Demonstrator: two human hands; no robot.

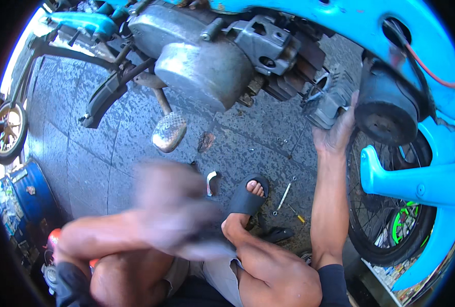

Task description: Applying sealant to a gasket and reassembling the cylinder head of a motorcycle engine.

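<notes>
Head view, squatting person at a blue motorcycle on grey paving, read from near to far. At 6 o'clock, bare knees and grey shorts; at 7 o'clock the left hand (173, 204), smeared by motion, so whether it is spread, closed or holding anything cannot be told. Just past it, at the centre, a foot in a black slide sandal (247, 197), with a small curved white part (210, 182) on the paving beside it at 9 o'clock of the sandal. At 3 o'clock of the sandal lie a slim wrench (284, 195), a yellow-handled screwdriver (296, 213) and small loose fasteners. Farther out, at 2 o'clock, the right hand (336, 130) reaches up with fingers spread and pressed against the finned cylinder head (325, 105) of the engine, which sits between the silver crankcase cover (203, 71) at 12 o'clock and the black cylindrical housing (387, 105) at 3 o'clock. A chrome foot pedal (169, 131) hangs at 11 o'clock; the spoked front wheel (391, 220) stands at 4 o'clock under the blue frame (416, 181).

Hazards, as judged: the head is steadied by one flat palm only, so it may slip off and drop toward the sandalled toes; loose fasteners lie where a shifting foot could scatter them; fin edges could cut the fingers; the fast left hand could strike the pedal
</notes>
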